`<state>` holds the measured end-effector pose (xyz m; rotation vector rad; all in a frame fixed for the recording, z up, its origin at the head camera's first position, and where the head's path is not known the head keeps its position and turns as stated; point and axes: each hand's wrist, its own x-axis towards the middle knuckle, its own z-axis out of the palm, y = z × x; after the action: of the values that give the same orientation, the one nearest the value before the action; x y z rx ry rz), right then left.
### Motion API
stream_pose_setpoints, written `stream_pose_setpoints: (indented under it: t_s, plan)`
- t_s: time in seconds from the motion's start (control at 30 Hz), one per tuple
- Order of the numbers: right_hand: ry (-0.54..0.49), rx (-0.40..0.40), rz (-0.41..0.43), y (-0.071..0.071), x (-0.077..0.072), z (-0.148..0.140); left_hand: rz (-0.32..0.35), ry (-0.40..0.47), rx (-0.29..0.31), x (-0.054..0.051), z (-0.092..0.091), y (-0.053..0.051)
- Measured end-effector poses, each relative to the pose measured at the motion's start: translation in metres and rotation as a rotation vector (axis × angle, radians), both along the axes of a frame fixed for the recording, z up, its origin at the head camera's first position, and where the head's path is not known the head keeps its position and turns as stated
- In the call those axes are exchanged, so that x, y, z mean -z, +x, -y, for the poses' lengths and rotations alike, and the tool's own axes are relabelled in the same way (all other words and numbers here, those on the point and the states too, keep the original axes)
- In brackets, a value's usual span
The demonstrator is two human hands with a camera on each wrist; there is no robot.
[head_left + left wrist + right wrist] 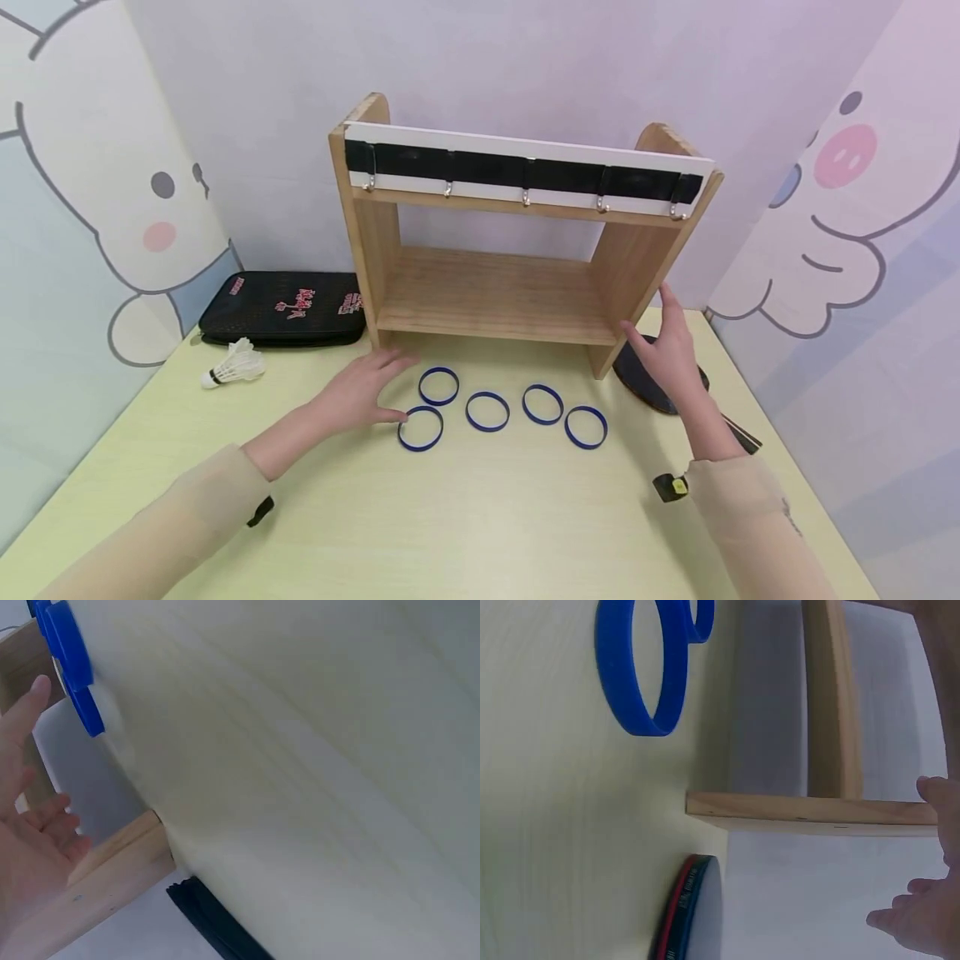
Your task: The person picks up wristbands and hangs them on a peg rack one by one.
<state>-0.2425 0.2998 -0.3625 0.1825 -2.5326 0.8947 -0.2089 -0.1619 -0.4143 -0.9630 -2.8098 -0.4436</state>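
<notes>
1. On table (480, 517), approx. centre: 5 blue rings (488, 430) lie flat, just in front of open wooden shelf (495, 292).
2. L hand (363, 392): fingers loosely extended, thumb spread away from them, nothing held. Head view: thumb tip overlaps edge of near-left ring (420, 450); contact w/ it can't be told.
3. R hand (670, 346): thumb & fingers spread, nothing held. Fingers lie toward outer side of R side panel (637, 258), thumb by its front edge; contact unclear here too.
4. Key relation: shelf stands upright btwn hands, long axis L–R, i.e. across the person. Rings lie to R of L fingers; each is round, so no long axis, but the loose row also runs L–R. L hand is nearer the rings, w/ R hand apart from the rightmost one & up by the panel.
5. Shelf top, front: white strip w/ black band (491, 171), 5 small metal hooks (527, 197) along it.
6. Periphery: black case (262, 300) beside shelf at L, shuttlecock (238, 364) just in front; dark paddle (645, 383) at R, partly hidden by R arm.
</notes>
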Motion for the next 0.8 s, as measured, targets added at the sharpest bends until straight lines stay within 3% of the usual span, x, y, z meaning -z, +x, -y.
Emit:
stream_pose_setpoints:
  t_s: [0.23, 0.43, 0.63, 0.8]
  plan:
    - [-0.288, -0.056, 0.105, -0.016, 0.027, 0.003, 0.094, 0.033, 0.057, 0.007, -0.002, -0.013]
    - [-0.335, -0.058, 0.101, -0.023, 0.042, 0.005, 0.149, 0.059, 0.074, 0.009, -0.006, -0.021]
    - [-0.361, -0.050, 0.152, -0.022, 0.044, 0.006, 0.270, 0.084, 0.102, 0.013, -0.007, -0.028]
    - [-0.453, -0.102, 0.203, -0.014, 0.032, 0.013, 0.365, 0.108, 0.154, 0.012, -0.009, -0.027]
